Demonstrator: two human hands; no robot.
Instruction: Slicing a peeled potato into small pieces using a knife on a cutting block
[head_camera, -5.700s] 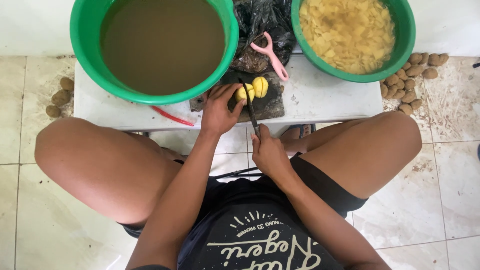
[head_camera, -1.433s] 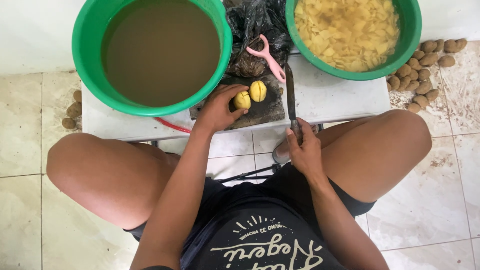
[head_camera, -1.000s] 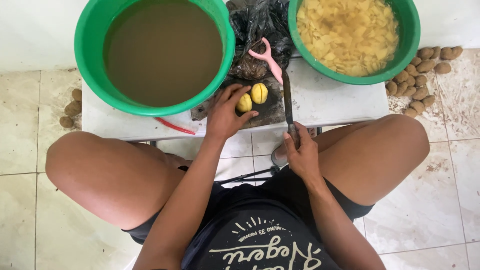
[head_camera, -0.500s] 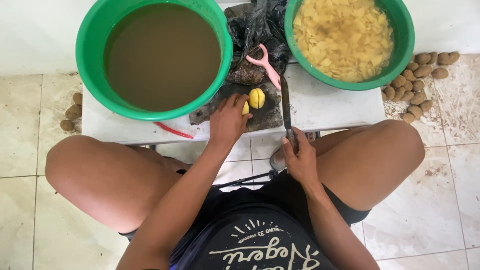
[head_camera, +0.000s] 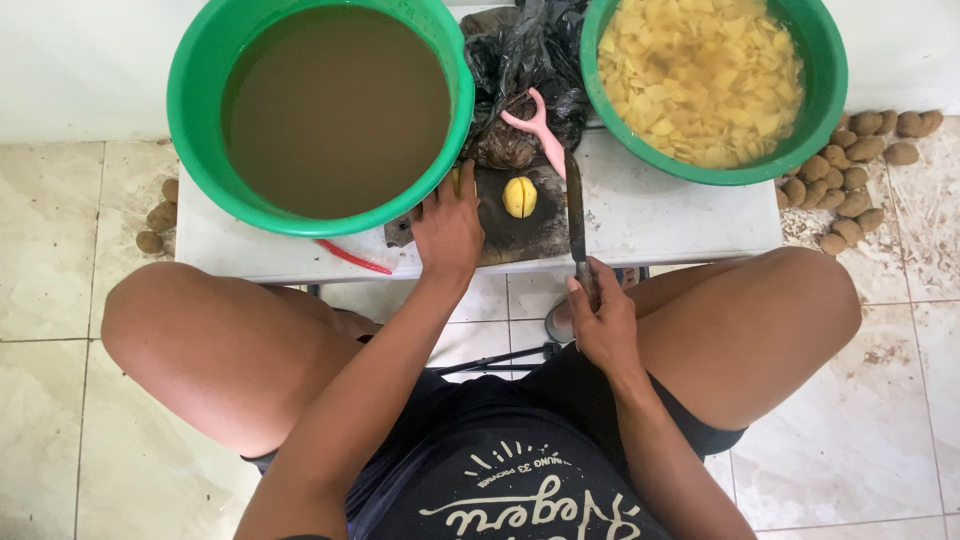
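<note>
The left hand (head_camera: 447, 228) lies flat on the dark cutting board (head_camera: 520, 225), fingers spread and gripping nothing, its fingertips touching a yellow potato piece (head_camera: 456, 180) tucked against the rim of the green basin of murky water (head_camera: 320, 110). A peeled potato half (head_camera: 519, 197) sits alone mid-board with bare board around it. The right hand (head_camera: 603, 322), off the table's near edge, is clenched around the knife (head_camera: 575, 215) handle, the blade running along the board's right edge toward the pink peeler (head_camera: 537, 125).
</note>
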